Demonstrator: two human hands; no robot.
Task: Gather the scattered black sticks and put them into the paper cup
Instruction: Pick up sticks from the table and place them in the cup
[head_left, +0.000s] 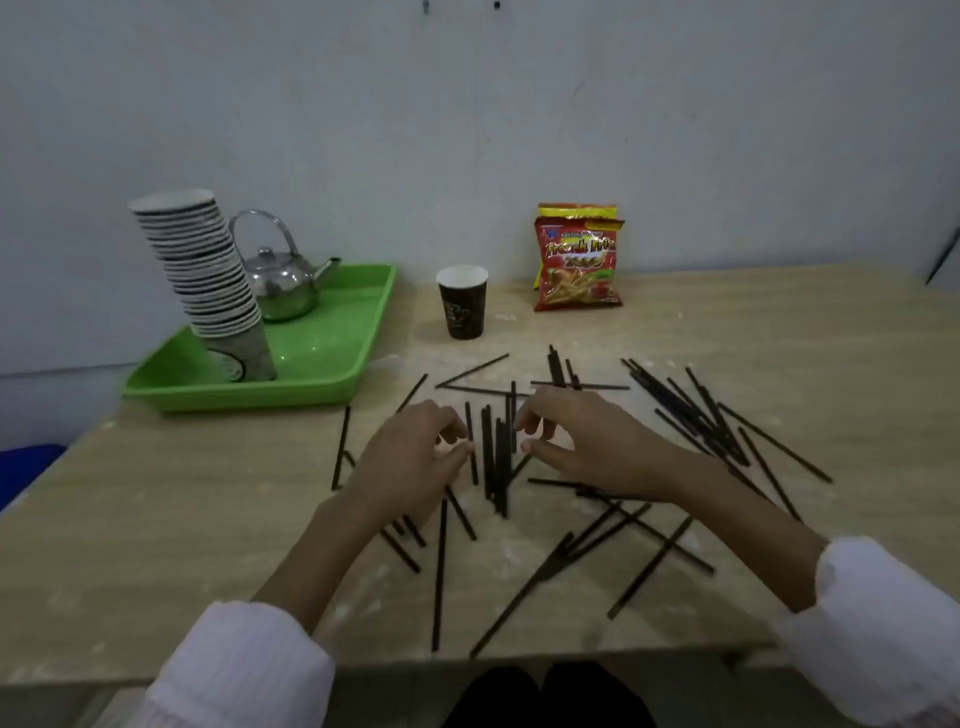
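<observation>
Flanking a little bundle of black sticks (493, 457) on the table (156, 519), the left hand (410, 460) and right hand (584, 441) curl fingers in against it; can't tell if they're actually pinching. More sticks lie scattered around, paper cup (462, 304) upright behind.

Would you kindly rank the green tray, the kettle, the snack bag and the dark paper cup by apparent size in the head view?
1. green tray
2. kettle and snack bag: about alike, left unranked
3. dark paper cup, smallest
</observation>
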